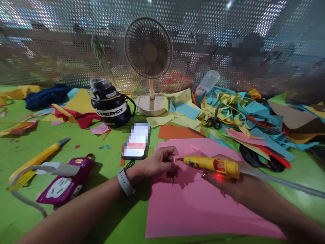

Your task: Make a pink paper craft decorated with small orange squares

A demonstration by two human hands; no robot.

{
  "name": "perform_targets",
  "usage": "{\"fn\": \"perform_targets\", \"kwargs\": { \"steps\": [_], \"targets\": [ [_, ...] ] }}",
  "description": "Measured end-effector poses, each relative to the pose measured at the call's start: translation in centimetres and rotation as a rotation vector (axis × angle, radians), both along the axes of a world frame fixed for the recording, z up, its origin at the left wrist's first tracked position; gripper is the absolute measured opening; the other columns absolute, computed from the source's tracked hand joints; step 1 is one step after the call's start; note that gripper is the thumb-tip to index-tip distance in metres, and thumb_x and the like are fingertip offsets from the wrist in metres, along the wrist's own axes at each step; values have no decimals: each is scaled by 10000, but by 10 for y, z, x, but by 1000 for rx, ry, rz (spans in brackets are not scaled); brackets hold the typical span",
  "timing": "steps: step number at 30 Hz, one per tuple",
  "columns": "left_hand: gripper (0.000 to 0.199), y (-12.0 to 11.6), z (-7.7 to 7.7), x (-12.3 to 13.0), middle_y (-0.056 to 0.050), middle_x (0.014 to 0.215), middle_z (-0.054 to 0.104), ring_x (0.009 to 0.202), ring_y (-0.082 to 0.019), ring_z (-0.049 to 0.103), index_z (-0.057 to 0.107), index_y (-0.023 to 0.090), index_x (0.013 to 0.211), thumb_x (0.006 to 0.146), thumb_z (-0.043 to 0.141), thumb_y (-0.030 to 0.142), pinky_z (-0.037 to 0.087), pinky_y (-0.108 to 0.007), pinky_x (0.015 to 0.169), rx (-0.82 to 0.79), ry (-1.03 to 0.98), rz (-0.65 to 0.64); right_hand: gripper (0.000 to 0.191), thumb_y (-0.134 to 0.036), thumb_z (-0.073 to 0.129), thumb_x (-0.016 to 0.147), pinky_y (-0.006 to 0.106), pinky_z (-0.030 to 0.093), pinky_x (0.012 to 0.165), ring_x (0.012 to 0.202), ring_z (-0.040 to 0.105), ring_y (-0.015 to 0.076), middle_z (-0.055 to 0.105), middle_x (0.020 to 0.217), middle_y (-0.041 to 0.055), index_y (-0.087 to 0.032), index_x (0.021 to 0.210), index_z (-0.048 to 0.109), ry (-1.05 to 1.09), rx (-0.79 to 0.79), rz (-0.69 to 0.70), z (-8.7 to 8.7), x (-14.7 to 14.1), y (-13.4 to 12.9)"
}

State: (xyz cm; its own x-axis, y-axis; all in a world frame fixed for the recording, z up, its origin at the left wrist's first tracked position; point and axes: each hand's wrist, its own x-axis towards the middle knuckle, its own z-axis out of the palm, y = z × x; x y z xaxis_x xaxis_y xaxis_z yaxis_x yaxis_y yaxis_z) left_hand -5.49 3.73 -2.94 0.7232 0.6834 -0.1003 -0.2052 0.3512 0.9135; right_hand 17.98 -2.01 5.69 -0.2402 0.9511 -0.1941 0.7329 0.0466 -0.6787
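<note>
My left hand [164,162], with a pale watch on the wrist, pinches a small pink paper piece [177,159] above a large pink sheet [177,213]. My right hand [223,179] is wrapped round a yellow tool [210,164] that has a dark pointed tip, a glowing red light and a clear tube or cord running off to the right. The tool's tip points left and is at the small pink piece between the left fingers. Whether the tip touches the paper is hard to tell.
A phone [136,140] lies beyond my left wrist. Behind stand a black bottle [109,105] and a fan [152,105]. A purple power strip [66,183] and yellow cutter [40,159] lie left. Paper scraps [254,108] and scissors [215,120] are at right.
</note>
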Motion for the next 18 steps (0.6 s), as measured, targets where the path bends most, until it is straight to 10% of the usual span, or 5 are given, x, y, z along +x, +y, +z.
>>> {"fn": "perform_targets", "kwargs": {
  "steps": [18],
  "targets": [
    [232,0,3,0,16,542,673,444,-125,645,478,184,781,724,702,205,467,-179,426,-2,19,-3,343,-508,591,864,199,405,410,455,500,124,551,526,-43,-280,1113,650,6,-22,56,7,-2,1]
  ]
}}
